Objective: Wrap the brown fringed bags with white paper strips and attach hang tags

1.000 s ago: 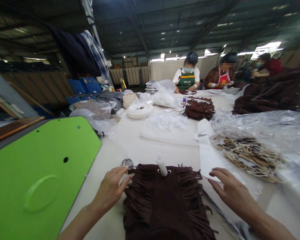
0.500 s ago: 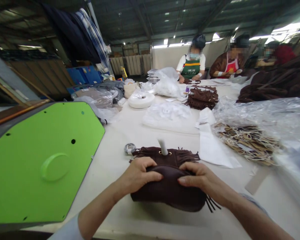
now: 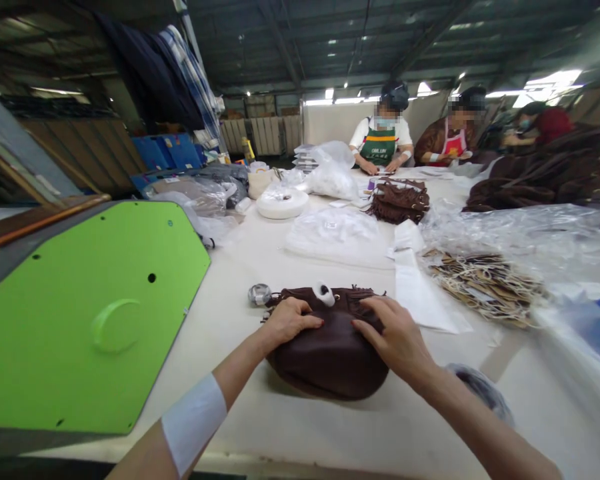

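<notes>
A dark brown leather bag [image 3: 333, 363] with fringe lies on the white table in front of me, its smooth rounded end toward me. Around its left side my left hand [image 3: 291, 321] is closed, thumb on the leather and fingers over the far edge. My right hand [image 3: 391, 330] grips the other side, thumb and fingers pressing the leather. Between the hands, at the bag's far edge, a white wrapped strip [image 3: 323, 293] loops up beside metal eyelets. Just left of the bag sits a small clear roll [image 3: 259, 294], perhaps tape.
A green board [image 3: 80, 320] covers the left side. Beyond the bag are plastic bags [image 3: 330, 233], a white roll [image 3: 283, 203] and stacked brown fringed pieces [image 3: 399, 200]. Corded tags [image 3: 485, 287] lie right. A grey roll [image 3: 480, 390] is beside my right forearm. Co-workers are across the table.
The bag has been laid flatter on the table, its rounded end lower and more of its face showing. The white strip now curls over. Both hands stay on the bag.
</notes>
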Action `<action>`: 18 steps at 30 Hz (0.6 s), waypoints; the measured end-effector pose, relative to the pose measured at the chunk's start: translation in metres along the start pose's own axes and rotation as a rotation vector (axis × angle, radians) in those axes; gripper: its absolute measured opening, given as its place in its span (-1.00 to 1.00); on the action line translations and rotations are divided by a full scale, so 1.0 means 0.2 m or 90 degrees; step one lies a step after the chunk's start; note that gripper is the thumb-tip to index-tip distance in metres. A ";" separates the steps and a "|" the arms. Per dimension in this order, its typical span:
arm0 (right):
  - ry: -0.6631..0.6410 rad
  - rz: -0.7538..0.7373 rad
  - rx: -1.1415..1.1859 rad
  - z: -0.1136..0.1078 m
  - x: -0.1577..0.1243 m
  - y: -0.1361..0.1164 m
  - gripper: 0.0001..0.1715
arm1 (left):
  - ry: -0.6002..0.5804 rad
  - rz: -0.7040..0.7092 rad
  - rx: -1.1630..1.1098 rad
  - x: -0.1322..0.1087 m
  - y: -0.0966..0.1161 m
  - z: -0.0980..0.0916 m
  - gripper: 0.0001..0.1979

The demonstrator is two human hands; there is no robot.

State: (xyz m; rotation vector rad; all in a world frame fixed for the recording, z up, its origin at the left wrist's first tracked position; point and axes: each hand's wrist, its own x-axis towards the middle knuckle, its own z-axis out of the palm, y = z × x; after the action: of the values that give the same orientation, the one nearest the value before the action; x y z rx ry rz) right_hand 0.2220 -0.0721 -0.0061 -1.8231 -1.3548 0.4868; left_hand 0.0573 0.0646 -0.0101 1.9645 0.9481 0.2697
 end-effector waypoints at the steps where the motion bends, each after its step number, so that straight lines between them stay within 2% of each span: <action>1: 0.045 -0.082 -0.048 0.01 -0.04 -0.01 -0.68 | 0.007 0.003 -0.001 0.00 0.01 0.00 -0.78; 3: 0.102 -0.231 -0.162 0.05 -0.10 -0.04 -0.67 | 0.037 0.010 -0.003 -0.01 0.02 -0.01 -0.81; 4: 0.110 -0.270 -0.212 0.07 -0.11 -0.04 -0.64 | 0.071 0.015 -0.005 -0.03 0.03 -0.02 -0.81; 7: 0.071 -0.238 -0.292 0.13 -0.07 -0.04 -0.55 | 0.250 0.021 -0.014 -0.18 0.02 -0.01 -0.79; 10: 0.028 -0.184 -0.304 0.16 -0.02 -0.01 -0.61 | 0.433 -0.025 -0.038 -0.41 -0.05 0.09 -0.71; 11: 0.023 -0.175 -0.305 0.17 -0.01 0.00 -0.62 | 0.456 -0.063 -0.068 -0.47 -0.09 0.15 -0.69; 13: 0.014 -0.168 -0.302 0.17 0.00 0.03 -0.62 | 0.431 -0.212 -0.344 -0.56 -0.15 0.29 -0.61; 16: 0.009 -0.171 -0.288 0.18 -0.01 0.04 -0.58 | 0.426 -0.244 -0.458 -0.55 -0.18 0.47 -0.60; 18: 0.010 -0.168 -0.275 0.18 -0.01 0.05 -0.54 | 0.455 -0.244 -0.481 -0.50 -0.17 0.52 -0.67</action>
State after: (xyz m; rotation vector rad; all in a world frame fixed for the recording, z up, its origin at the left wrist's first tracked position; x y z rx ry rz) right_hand 0.2033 -0.0620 -0.0360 -1.9329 -1.7584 0.0387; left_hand 0.0262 -0.0621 -0.0793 0.9589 1.3825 0.9847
